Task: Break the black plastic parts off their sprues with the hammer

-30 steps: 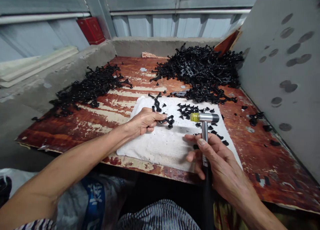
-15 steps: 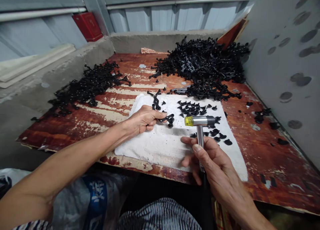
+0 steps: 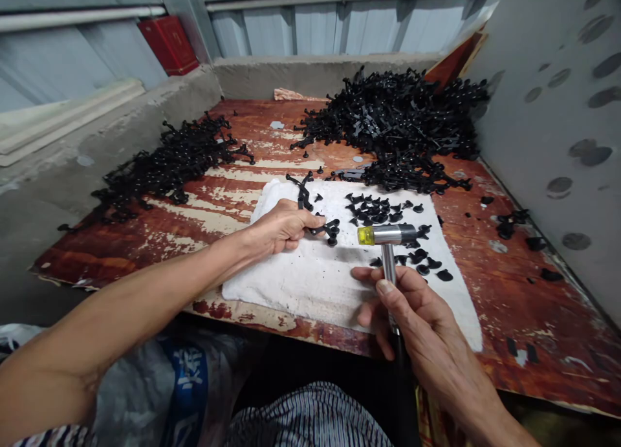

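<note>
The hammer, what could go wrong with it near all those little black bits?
The hammer could slip, since the right grip looks loose around its handle. If it swung left, it might bump the left grip, which holds a black part. It could also scatter the loose black bits on the white cloth.

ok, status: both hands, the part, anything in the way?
Left hand pinching black part over white cloth. Right hand holding mallet, head up. Loose black pieces on cloth, could crowd the mallet side.

Black part point(image 3: 332, 229) partly hidden by left fingers point(image 3: 313, 221), hammer handle point(image 3: 389, 264) indistinct lower down
</note>
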The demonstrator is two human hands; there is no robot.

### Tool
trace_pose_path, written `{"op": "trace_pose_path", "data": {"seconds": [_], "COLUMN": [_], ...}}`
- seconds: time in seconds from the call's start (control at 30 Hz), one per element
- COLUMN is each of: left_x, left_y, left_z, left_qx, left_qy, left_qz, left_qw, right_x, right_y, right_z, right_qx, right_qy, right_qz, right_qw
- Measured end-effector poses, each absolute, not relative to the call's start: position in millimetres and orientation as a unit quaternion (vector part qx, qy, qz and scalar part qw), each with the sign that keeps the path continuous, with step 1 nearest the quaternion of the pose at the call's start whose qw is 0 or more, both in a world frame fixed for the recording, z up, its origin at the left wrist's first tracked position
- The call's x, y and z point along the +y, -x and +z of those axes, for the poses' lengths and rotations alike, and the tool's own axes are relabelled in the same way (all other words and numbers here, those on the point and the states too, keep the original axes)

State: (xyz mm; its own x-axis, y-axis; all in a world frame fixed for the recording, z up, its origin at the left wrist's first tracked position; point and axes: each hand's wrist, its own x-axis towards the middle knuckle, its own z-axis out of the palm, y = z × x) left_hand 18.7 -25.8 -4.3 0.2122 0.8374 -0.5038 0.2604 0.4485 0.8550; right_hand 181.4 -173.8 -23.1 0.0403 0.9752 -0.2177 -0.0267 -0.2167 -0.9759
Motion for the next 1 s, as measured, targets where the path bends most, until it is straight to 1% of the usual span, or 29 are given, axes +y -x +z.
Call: {"op": "trace_pose_path", "data": {"seconds": [0.07, 0.13, 0.23, 0.33, 0.43, 0.57, 0.67, 0.83, 0.87, 0.97, 1.0], "left_x": [-24.1, -22.2, -18.4, -13.2, -8.8, -7.6, -8.8, -10.4, -10.6, -11.9, -12.5], "left_y": [-19.6, -19.7, -19.4, -19.0, -15.8, -10.0, -10.5, -14.8, -14.7, -13.8, -13.6], "left_z": [-2.2, -0.7, -1.4, -5.9, -11.8, -15.4, -13.1, -10.2, -10.3, -9.7, -8.9], "left_qx": [0.594, 0.607, 0.611, 0.601, 0.591, 0.581, 0.582, 0.588, 0.590, 0.584, 0.582], "left_qy": [-0.479, -0.483, -0.490, -0.505, -0.519, -0.506, -0.495, -0.501, -0.508, -0.529, -0.533], "left_qz": [0.224, 0.213, 0.198, 0.194, 0.202, 0.213, 0.215, 0.211, 0.207, 0.203, 0.201], "left_qw": [0.606, 0.594, 0.589, 0.588, 0.584, 0.601, 0.608, 0.600, 0.593, 0.582, 0.581], "right_x": [-175.0, -175.5, -170.5, -156.3, -139.0, -125.7, -122.0, -119.8, -120.5, -123.4, -123.8], "right_y": [-184.4, -189.3, -198.5, -207.1, -212.6, -213.0, -210.8, -208.4, -207.6, -205.1, -204.9], "right_z": [-20.5, -17.9, -16.2, -17.7, -18.8, -18.4, -19.8, -16.0, -13.4, -7.3, -6.9], "right_qx": [-0.434, -0.460, -0.560, -0.682, -0.746, -0.772, -0.782, -0.796, -0.794, -0.776, -0.774], "right_qy": [0.559, 0.574, 0.602, 0.575, 0.550, 0.537, 0.521, 0.525, 0.522, 0.507, 0.508], "right_qz": [0.549, 0.517, 0.372, 0.215, 0.124, 0.083, 0.077, 0.082, 0.080, 0.052, 0.045], "right_qw": [0.445, 0.438, 0.431, 0.397, 0.354, 0.329, 0.333, 0.291, 0.301, 0.372, 0.375]}}
